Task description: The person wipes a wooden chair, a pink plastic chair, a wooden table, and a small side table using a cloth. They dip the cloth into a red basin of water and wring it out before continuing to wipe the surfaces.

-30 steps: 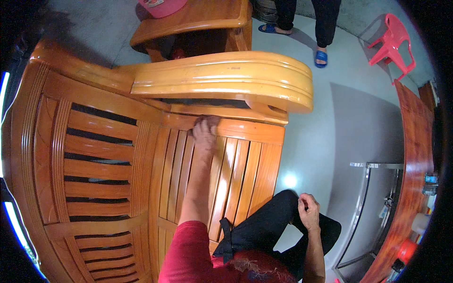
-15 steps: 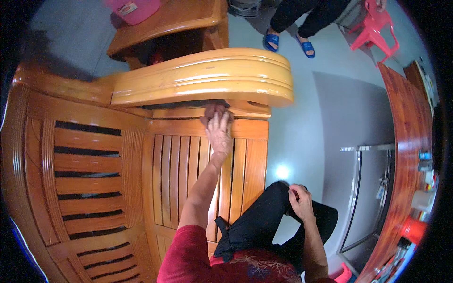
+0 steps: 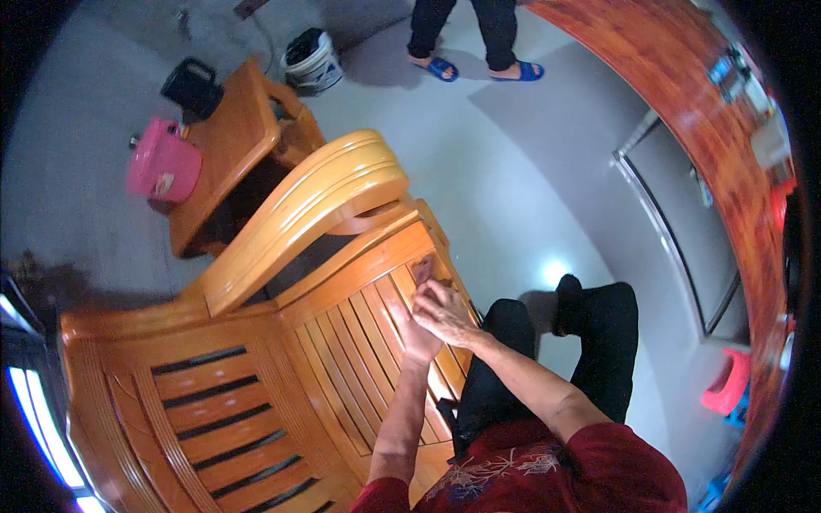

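Note:
Over the front part of the slatted wooden bench seat (image 3: 359, 333), my two hands meet around a small brown cloth (image 3: 423, 268). My left hand (image 3: 417, 339) is closed on it, its fingers partly covered by the other hand. My right hand (image 3: 445, 315) comes across from the right with bent fingers pinching at the same cloth. A bit of the cloth sticks out past the fingertips. Beyond the hands rises the bench's thick, glossy curved armrest (image 3: 316, 214).
The slatted backrest (image 3: 227, 410) is at left. Behind the armrest, a wooden side table (image 3: 231, 128) carries a pink bucket (image 3: 164, 162) and a dark jug (image 3: 193, 87). A white bucket (image 3: 313, 61) and a person in blue slippers (image 3: 517, 72) are farther off. A wooden counter (image 3: 658, 85) curves along the right.
My left hand has drawn back from the armrest's base with the cloth. My right hand has left my knee and joined it. The view has turned; the person's feet now stand farther left.

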A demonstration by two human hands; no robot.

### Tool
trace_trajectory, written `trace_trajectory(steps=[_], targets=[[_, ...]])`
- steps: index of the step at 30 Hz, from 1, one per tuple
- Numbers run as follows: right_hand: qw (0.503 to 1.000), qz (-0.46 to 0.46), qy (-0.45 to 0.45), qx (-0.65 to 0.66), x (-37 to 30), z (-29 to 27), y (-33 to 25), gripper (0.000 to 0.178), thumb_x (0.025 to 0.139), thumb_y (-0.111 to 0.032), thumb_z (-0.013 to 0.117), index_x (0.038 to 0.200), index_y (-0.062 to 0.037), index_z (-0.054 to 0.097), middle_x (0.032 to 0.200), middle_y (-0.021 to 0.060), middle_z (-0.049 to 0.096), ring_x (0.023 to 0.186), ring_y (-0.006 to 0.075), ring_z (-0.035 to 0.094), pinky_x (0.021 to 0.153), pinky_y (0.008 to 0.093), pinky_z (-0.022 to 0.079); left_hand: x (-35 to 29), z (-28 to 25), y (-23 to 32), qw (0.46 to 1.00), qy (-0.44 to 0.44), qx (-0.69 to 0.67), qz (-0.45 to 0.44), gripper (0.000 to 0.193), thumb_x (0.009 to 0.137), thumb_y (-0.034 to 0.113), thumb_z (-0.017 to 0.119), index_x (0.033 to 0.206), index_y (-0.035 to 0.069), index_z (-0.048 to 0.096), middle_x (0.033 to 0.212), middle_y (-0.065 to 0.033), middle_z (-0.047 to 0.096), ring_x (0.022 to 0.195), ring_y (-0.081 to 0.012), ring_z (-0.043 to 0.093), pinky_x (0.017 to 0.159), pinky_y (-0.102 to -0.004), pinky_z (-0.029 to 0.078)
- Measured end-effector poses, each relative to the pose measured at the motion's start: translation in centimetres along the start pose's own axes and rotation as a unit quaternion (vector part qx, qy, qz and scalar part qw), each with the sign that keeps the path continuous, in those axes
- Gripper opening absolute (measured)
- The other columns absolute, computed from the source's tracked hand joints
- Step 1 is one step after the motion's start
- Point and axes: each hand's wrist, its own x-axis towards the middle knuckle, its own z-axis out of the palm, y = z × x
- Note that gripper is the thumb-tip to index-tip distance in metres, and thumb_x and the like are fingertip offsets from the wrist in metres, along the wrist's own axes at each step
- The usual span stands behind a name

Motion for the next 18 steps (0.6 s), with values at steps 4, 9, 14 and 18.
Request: trace_trajectory(steps=[4, 9, 14, 18], targets=[[0.999, 0.042, 0.004, 0.02, -1.3, 1.9, -1.4, 0.043, 0.081, -0.032, 0.063, 0.122, -0.023, 0.054, 0.135, 0.0134, 0.035, 0.116, 0.0364, 0.038, 0.092, 0.0527, 0.039, -3.4, 0.8, 2.8, 0.983, 0.124, 0.117, -0.068, 0.085, 0.083, 0.073, 0.037, 0.136, 0.008, 0.04, 0.135, -0.0103, 0.044, 0.123, -0.0283, 0.043, 0.103, -0.0469, 0.034], [0.931, 0.219, 0.027, 0.289, 0.2, -1.4, 3.5, 0.021, 0.084, -0.009, 0.056, 0.106, -0.0093, 0.055, 0.101, 0.0124, 0.056, 0.091, 0.0239, 0.056, 0.073, 0.0376, 0.048, -2.9, 7.0, 7.5, 0.821, 0.271, 0.5, -0.049, 0.066, 0.083, 0.051, 0.062, 0.125, 0.001, 0.051, 0.114, -0.0103, 0.058, 0.104, -0.0247, 0.057, 0.086, -0.0387, 0.048], [0.612, 0.327, 0.269, 0.668, 7.3, -8.2, 2.1, 0.025, 0.083, -0.01, 0.062, 0.105, -0.007, 0.051, 0.095, 0.0079, 0.055, 0.087, 0.0207, 0.056, 0.065, 0.0346, 0.051, 1.3, 14.9, 15.3, 0.26, 0.233, 0.837, 0.422, 0.034, 0.089, 0.028, 0.061, 0.111, 0.004, 0.053, 0.107, -0.0106, 0.053, 0.099, -0.0235, 0.046, 0.082, -0.0362, 0.042], [0.603, 0.183, 0.278, 0.725, 13.8, -6.0, 0.9, 0.04, 0.081, -0.006, 0.062, 0.118, -0.0106, 0.047, 0.101, 0.0064, 0.05, 0.096, 0.0219, 0.053, 0.085, 0.0409, 0.049, 8.2, 19.8, 17.9, 0.112, 0.145, 0.892, 0.414, 0.04, 0.092, 0.031, 0.055, 0.119, 0.001, 0.05, 0.12, -0.0162, 0.05, 0.11, -0.0312, 0.047, 0.091, -0.0442, 0.039]])
